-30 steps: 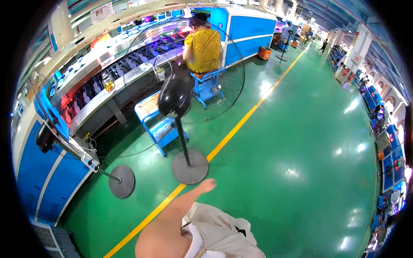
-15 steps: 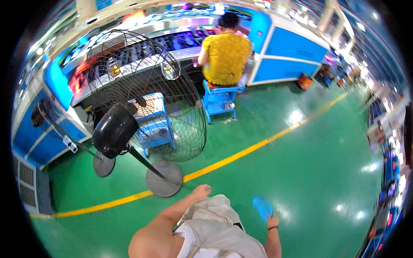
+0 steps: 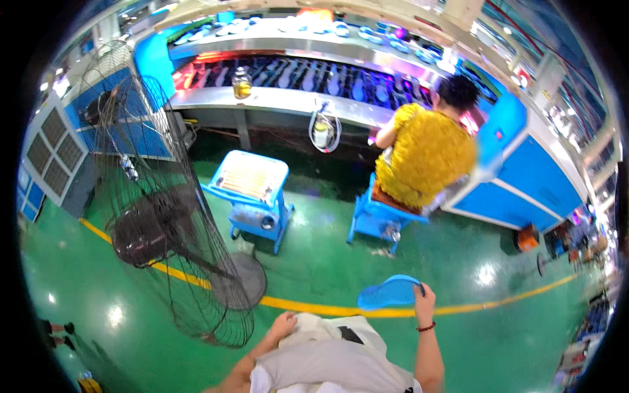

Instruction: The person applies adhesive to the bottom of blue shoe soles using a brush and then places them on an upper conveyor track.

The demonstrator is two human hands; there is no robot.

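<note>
A: What surface and room appear here?

B: A glossy green floor (image 3: 367, 262) crossed by a yellow line (image 3: 327, 308), in a large workshop. A long metal worktop (image 3: 275, 98) runs along the far side, lined with dark shoe soles. A jar (image 3: 242, 83) stands on its edge.

A: What stands on the floor?

B: A big standing fan (image 3: 164, 229) with a wire cage, at the left, its round base on the yellow line. Beside it is a blue trolley (image 3: 252, 196). Farther right, another person in a yellow shirt (image 3: 426, 157) sits on a blue stool (image 3: 380, 219), facing the worktop.

A: How is the right hand?

B: The right hand (image 3: 424, 298) is raised and closed on the rear end of a blue shoe sole (image 3: 388, 292), fingers curled over its edge. The sole lies roughly flat in the air above the yellow line, pointing to the left.

A: And the left hand?

B: The left hand (image 3: 282, 325) grips nothing; it is loosely curled, resting against the pale clothing (image 3: 327, 354) at the person's front, near the fan's cage.
</note>
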